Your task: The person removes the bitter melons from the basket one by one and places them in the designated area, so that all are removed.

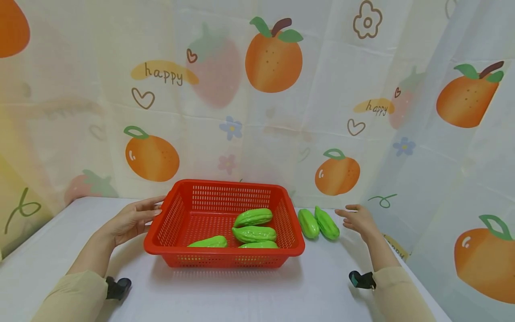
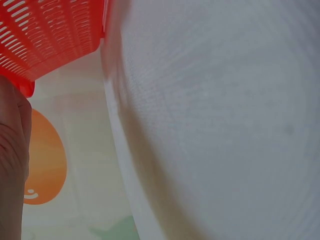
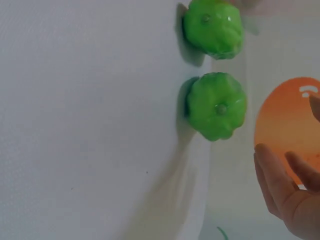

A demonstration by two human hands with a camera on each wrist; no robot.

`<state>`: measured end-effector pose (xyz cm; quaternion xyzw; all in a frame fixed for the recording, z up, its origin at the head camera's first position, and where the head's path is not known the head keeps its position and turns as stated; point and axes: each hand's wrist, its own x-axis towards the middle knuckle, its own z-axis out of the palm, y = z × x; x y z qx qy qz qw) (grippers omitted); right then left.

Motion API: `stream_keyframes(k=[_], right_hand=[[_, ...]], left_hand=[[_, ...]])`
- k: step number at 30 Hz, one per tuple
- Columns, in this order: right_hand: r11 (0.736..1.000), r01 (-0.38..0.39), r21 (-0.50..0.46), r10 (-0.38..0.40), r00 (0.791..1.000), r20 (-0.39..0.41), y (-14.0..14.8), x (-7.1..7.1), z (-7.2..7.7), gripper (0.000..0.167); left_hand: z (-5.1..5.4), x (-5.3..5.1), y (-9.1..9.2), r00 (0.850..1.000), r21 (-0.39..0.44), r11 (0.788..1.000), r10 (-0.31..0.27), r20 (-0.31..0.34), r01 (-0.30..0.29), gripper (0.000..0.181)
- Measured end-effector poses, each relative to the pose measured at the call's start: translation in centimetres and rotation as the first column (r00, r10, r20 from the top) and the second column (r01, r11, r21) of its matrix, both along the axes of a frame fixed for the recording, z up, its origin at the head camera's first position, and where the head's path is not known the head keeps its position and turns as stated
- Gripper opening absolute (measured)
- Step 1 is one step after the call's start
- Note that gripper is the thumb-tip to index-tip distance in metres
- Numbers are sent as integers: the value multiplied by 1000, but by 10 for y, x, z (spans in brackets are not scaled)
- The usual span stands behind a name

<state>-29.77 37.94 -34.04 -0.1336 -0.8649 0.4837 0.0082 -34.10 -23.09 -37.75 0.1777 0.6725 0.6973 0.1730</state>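
A red plastic basket [image 1: 225,258] with slotted walls stands on the white table, several light green bitter melons [image 1: 254,234] lying in it. My left hand [image 1: 134,219] is at its left side, fingers extended and touching the rim; the left wrist view shows part of that hand [image 2: 12,135] beside the basket corner [image 2: 60,40]. Two more bitter melons lie right of the basket, one [image 1: 308,223] next to the other [image 1: 327,222]. Just right of them, my right hand [image 1: 359,220] is held with fingers apart and nothing in it. The right wrist view shows both melons end-on, the nearer melon [image 3: 216,106] closer to the hand [image 3: 292,195].
A white cloth covers the table [image 1: 225,295]. Behind it hangs a pale curtain [image 1: 281,120] printed with oranges, hearts and flowers, close to the table's back and right edges. Dark wrist straps [image 1: 118,288] are on both sleeves.
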Motion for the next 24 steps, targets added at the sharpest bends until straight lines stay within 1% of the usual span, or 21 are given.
stream_keyframes(k=[11, 14, 18, 24], right_hand=[[997, 1, -72, -9, 994, -110, -22, -4, 12, 73], [996, -13, -93, 0, 990, -142, -30, -6, 15, 70], [993, -68, -97, 50, 983, -175, -39, -7, 19, 68], [990, -131, -48, 119, 974, -192, -56, -7, 24, 65]], left_hand=[[-1, -1, 0, 1000, 3, 1000, 2, 6, -2, 53], [-1, -1, 0, 1000, 4, 1000, 1, 4, -1, 53], [-1, -1, 1, 1000, 11, 1000, 1, 7, -1, 54], [0, 0, 1, 1000, 12, 1000, 7, 8, -7, 54]])
